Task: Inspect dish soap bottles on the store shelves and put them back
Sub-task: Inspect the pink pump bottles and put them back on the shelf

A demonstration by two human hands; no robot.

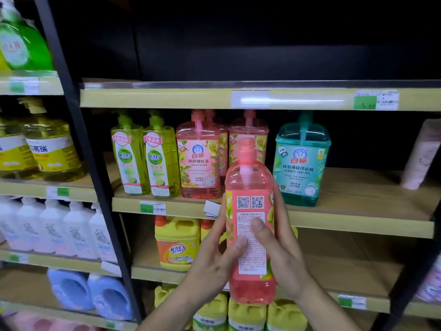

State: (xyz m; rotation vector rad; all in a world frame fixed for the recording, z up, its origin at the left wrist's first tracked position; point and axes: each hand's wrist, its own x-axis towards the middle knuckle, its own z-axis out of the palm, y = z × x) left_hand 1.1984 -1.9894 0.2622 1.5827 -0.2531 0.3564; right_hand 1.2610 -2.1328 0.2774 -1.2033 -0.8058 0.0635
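I hold a pink dish soap bottle (249, 187) upright in front of the shelves, its back label with two QR codes facing me. My left hand (214, 256) grips its left side with the thumb on the label. My right hand (284, 249) grips the right side, thumb also on the label. Behind it on the middle shelf (358, 218) stand two more pink bottles (199, 158), two green ones (145, 158) and a teal one (301, 163).
Yellow jugs (177, 242) stand on the shelf below, more yellow bottles (245, 316) lower still. A black upright post (83, 149) divides off the left bay, with yellow jugs (50, 149), white bottles (62, 228) and blue jugs (90, 292). The top shelf (262, 99) is dark.
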